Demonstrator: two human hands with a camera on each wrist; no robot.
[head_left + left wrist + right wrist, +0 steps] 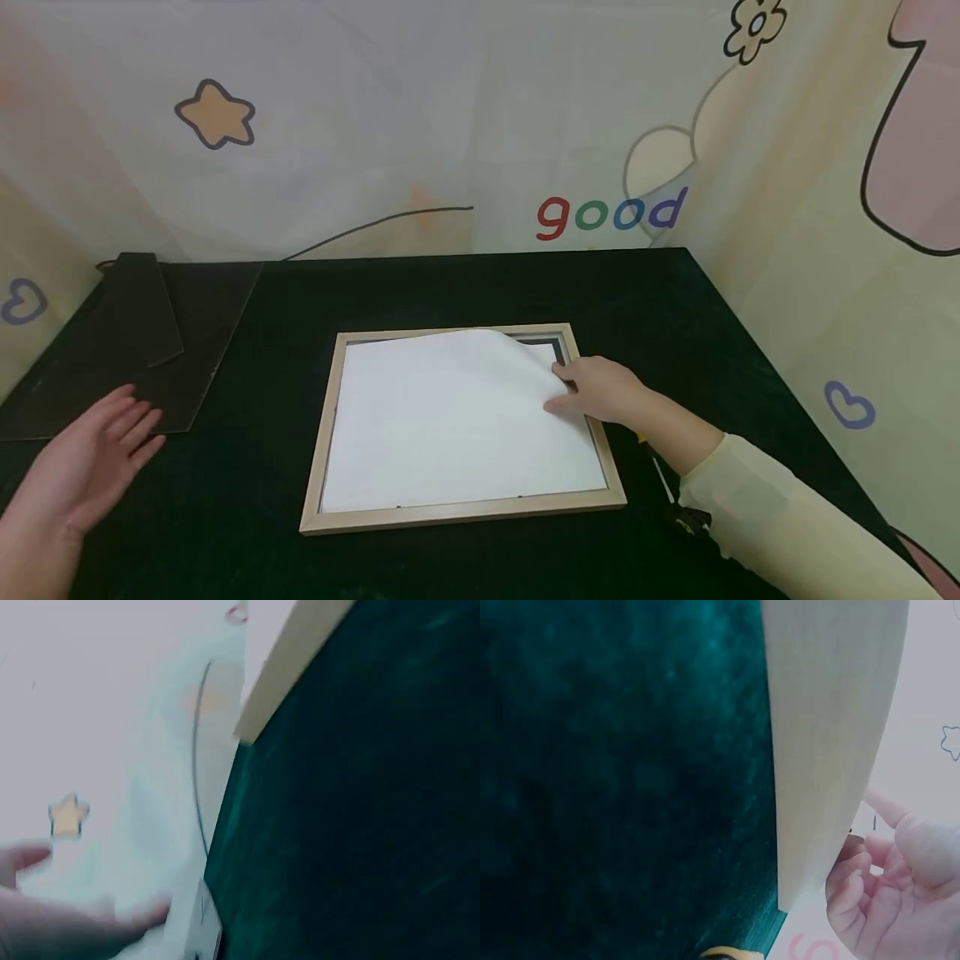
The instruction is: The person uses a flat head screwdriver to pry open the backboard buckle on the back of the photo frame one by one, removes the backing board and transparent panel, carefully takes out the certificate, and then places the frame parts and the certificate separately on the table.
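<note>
A light wooden picture frame (pixel 321 450) lies flat on the dark green cloth, with a white sheet (pixel 457 417) inside it. My right hand (pixel 600 390) pinches that sheet at its right edge, where the upper right part bows upward and bares a dark strip and the inner rim. In the right wrist view, the curled fingers of the right hand (pixel 885 889) show beside the frame's wooden side (pixel 832 742). Off to the left, my left hand (pixel 93 458) is held palm up with loosely extended fingers and nothing in it, near the dark backing board (pixel 187 333).
The backing board carries a stand flap (pixel 142 308) and lies at the table's left edge. A slim tool with a pale shaft (pixel 663 479) is partly hidden under my right forearm. A printed cloth backdrop (pixel 390 125) rises behind the green-covered table (pixel 480 287).
</note>
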